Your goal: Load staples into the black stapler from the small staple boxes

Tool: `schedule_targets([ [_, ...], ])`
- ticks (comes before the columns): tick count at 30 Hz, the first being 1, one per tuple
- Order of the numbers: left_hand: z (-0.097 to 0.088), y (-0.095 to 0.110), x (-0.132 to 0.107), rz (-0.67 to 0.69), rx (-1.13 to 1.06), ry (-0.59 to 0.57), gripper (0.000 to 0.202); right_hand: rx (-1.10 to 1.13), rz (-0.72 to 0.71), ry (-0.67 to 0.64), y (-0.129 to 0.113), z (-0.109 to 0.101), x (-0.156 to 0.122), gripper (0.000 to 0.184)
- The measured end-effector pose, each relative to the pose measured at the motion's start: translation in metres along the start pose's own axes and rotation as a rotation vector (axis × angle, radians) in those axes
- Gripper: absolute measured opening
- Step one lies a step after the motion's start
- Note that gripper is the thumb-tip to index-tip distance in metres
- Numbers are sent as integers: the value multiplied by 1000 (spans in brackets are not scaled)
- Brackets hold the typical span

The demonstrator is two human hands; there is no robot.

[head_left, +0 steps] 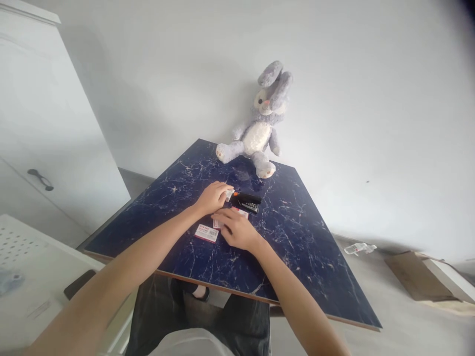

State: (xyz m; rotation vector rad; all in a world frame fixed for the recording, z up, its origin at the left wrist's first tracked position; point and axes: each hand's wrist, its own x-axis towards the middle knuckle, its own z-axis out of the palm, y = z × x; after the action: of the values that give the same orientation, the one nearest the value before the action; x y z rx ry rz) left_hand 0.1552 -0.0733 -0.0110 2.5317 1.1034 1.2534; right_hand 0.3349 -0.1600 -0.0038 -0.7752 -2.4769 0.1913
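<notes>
My left hand [215, 197] is closed, its fingertips on a small white-and-grey piece [229, 194] whose kind I cannot make out. Just right of it, a black stapler [248, 200] with an orange spot lies on the dark blue marbled table [282, 247]. My right hand [237, 230] rests low over a red-and-white printed packet [217, 222], fingers stretched out across it and thumb apart. Part of this packet is hidden by the hand. A red-and-white printed card [206, 233] lies flat on the near side, left of my right hand.
A grey plush rabbit [258, 131] sits at the table's far edge against the wall. To the left stand a white cabinet [55, 123] and a white surface with a dark phone-like object [79, 284]. A clear bottle [359, 248] and a cardboard box [411, 277] are on the floor at right.
</notes>
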Motion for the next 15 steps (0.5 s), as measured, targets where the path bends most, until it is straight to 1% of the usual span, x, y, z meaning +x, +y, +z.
schedule_targets([
  [1,-1,0,0,-7,-2,15,37,4,-33,-40,-3,2,2,32],
  [2,-1,-1,0,-14,-3,26,36,11,-48,-66,-5,3,3,28],
  [4,-2,-2,-1,-24,-5,35,36,34,-31,-79,-4,2,1,13],
  [5,-1,-2,-1,-27,-9,37,35,45,-4,-63,-2,1,-2,10],
  [6,-1,-2,-1,-27,-13,36,35,52,33,-35,0,-1,-4,12],
  [9,1,0,-2,-14,-47,28,32,101,195,89,11,-8,-13,22],
  [12,0,6,-2,8,-101,19,31,208,365,181,23,-16,-18,19],
  [13,0,8,-2,13,-113,19,31,225,381,186,25,-18,-19,18],
  [14,0,10,-2,17,-119,20,31,223,363,177,25,-20,-19,16],
  [15,0,12,-2,22,-121,22,31,204,312,162,24,-20,-19,13],
])
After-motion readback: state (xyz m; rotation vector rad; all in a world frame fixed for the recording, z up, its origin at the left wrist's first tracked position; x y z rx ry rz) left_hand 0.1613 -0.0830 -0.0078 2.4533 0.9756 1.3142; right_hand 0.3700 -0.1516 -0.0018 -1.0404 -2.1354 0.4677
